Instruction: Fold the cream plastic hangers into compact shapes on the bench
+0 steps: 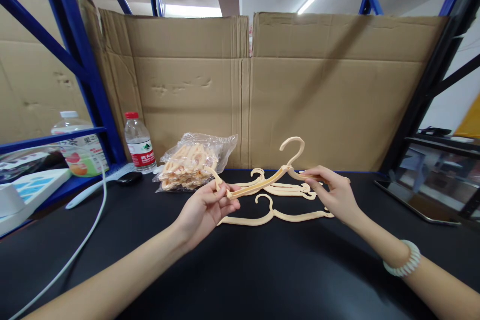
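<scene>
"Where is the raised hanger (273,179)?"

"Up above the black surface (240,275), held level between two hands, its hook standing up and curling over."

"How does the left hand (210,207) grip it?"

"It pinches one end between thumb and fingertips, palm turned upward. A short beige piece sticks up just beside the thumb; I can't tell whether that belongs to the same hanger."

"And the right hand (335,192)?"

"Thumb and fingers pressed together on the opposite arm of it, knuckles up. There's a pale ringed bracelet (405,260) below that wrist."

"What lies underneath?"

"A single flat hanger (300,218) nearest us, hook pointing away, its right end near the right hand. Behind it are more hangers (288,190), lying close together; from here I can't count them."

"And to the left?"

"A clear plastic bag (225,152) with a heap of the same beige pieces inside. Left of that, a red-capped bottle (139,145) stands upright, in front of the cardboard wall (322,90)."
</scene>
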### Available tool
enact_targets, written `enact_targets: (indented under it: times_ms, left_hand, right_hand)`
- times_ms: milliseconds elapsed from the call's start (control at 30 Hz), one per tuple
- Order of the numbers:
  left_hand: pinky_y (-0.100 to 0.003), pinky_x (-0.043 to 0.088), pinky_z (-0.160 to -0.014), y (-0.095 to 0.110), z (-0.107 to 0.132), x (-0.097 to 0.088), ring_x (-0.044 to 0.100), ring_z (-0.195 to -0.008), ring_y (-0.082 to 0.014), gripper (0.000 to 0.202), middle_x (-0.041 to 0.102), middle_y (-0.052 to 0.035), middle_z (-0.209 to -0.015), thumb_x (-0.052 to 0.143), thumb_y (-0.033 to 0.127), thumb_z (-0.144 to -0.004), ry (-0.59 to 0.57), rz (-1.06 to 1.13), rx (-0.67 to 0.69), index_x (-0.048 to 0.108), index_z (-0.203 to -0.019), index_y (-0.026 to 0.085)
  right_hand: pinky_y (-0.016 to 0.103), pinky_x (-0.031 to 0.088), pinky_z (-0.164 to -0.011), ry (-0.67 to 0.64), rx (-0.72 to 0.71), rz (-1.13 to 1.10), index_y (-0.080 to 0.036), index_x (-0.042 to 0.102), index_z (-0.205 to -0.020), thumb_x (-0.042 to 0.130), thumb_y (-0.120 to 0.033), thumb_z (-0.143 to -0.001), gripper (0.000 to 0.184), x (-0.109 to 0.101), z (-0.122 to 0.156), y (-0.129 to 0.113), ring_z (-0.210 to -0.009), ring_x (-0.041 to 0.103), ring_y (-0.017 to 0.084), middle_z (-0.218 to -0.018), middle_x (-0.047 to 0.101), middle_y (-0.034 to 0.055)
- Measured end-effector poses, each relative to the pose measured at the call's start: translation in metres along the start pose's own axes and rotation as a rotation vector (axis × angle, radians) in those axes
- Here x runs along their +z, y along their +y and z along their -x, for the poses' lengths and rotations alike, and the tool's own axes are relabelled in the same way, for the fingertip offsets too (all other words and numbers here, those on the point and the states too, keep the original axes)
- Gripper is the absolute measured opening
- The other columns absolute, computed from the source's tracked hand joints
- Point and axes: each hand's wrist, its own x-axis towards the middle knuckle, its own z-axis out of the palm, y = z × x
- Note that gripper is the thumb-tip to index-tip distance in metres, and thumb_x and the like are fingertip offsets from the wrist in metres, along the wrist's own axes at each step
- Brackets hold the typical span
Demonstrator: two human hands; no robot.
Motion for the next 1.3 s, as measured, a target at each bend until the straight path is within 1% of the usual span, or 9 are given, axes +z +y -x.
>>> enact_targets:
  times_ms: [133,367,467,567,700,967,1067,1200,1300]
  left_hand:
    - [-0.023,0.057,-0.062,0.001,0.0,-0.001,0.066,-0.06,-0.0141,0.03,0.067,-0.0093,-0.085,0.041,-0.001,-0.088,0.003,0.068,-0.054,0.062,-0.068,0.008]
    - [-0.02,0.052,-0.049,0.003,0.001,0.006,0.06,-0.052,-0.0123,0.035,0.062,-0.0085,-0.074,0.037,-0.001,-0.088,0.022,0.11,-0.097,0.06,-0.063,0.008]
    - [-0.018,0.048,-0.047,0.001,0.001,0.005,0.056,-0.048,-0.0102,0.033,0.062,-0.0075,-0.073,0.039,-0.001,-0.088,0.01,0.079,-0.056,0.058,-0.063,0.008]
    - [-0.016,0.047,-0.048,-0.002,0.001,0.003,0.055,-0.048,-0.0085,0.028,0.063,-0.0064,-0.075,0.043,-0.002,-0.086,0.02,0.045,-0.001,0.056,-0.064,0.01]
    - [-0.015,0.045,-0.048,-0.004,0.002,0.002,0.054,-0.048,-0.0076,0.022,0.063,-0.0047,-0.075,0.049,-0.003,-0.082,0.081,-0.011,0.05,0.053,-0.065,0.011]
    - [-0.013,0.035,-0.042,-0.006,0.006,0.008,0.047,-0.044,-0.0043,0.014,0.061,-0.0026,-0.074,0.056,0.002,-0.073,0.176,-0.129,0.126,0.049,-0.068,0.013]
    - [-0.013,0.036,-0.044,-0.007,0.005,0.006,0.047,-0.045,-0.0042,0.015,0.062,-0.003,-0.076,0.058,0.002,-0.07,0.212,-0.152,0.165,0.048,-0.069,0.014]
    - [-0.012,0.037,-0.044,-0.01,0.002,0.002,0.047,-0.046,-0.0051,0.012,0.058,-0.0002,-0.063,0.059,0.003,-0.07,0.268,-0.164,0.201,0.052,-0.071,0.013]
    - [-0.01,0.038,-0.045,-0.011,0.0,0.0,0.046,-0.046,-0.0052,0.011,0.054,0.0017,-0.053,0.059,0.001,-0.072,0.291,-0.148,0.218,0.055,-0.072,0.012]
  right_hand:
    - [0.027,0.048,-0.066,-0.008,0.01,-0.024,-0.021,0.064,-0.092,0.056,-0.023,-0.092,0.009,0.0,0.0,0.001,-0.071,0.061,0.016,-0.085,0.067,0.0018]
    - [0.028,0.048,-0.067,-0.005,-0.004,-0.027,-0.022,0.064,-0.092,0.056,-0.023,-0.092,0.008,0.0,0.001,0.002,-0.072,0.061,0.016,-0.087,0.067,0.0023]
    - [0.027,0.048,-0.065,-0.003,-0.007,-0.032,-0.022,0.064,-0.092,0.056,-0.022,-0.092,0.008,0.0,0.001,0.001,-0.07,0.061,0.016,-0.087,0.067,0.0026]
    - [0.028,0.048,-0.065,-0.007,-0.014,-0.037,-0.022,0.063,-0.093,0.055,-0.022,-0.093,0.009,0.0,0.002,0.0,-0.07,0.061,0.016,-0.087,0.067,0.003]
    - [0.029,0.048,-0.067,-0.003,-0.023,-0.029,-0.022,0.063,-0.093,0.054,-0.022,-0.093,0.009,0.001,0.003,-0.004,-0.076,0.062,0.018,-0.087,0.067,0.0034]
    - [0.032,0.047,-0.068,0.021,-0.013,0.016,-0.021,0.064,-0.09,0.054,-0.026,-0.093,0.011,0.005,0.005,-0.015,-0.078,0.062,0.021,-0.086,0.067,0.0045]
    - [0.034,0.047,-0.07,0.046,-0.027,0.015,-0.021,0.063,-0.09,0.053,-0.025,-0.094,0.012,0.007,0.006,-0.02,-0.079,0.062,0.022,-0.086,0.067,0.0052]
    - [0.035,0.047,-0.071,0.082,-0.047,0.02,-0.022,0.064,-0.091,0.054,-0.023,-0.093,0.01,0.01,0.007,-0.029,-0.08,0.061,0.022,-0.086,0.066,0.0052]
    - [0.033,0.047,-0.068,0.084,-0.007,0.01,-0.021,0.064,-0.092,0.054,-0.023,-0.094,0.011,0.014,0.009,-0.036,-0.078,0.061,0.021,-0.086,0.066,0.0048]
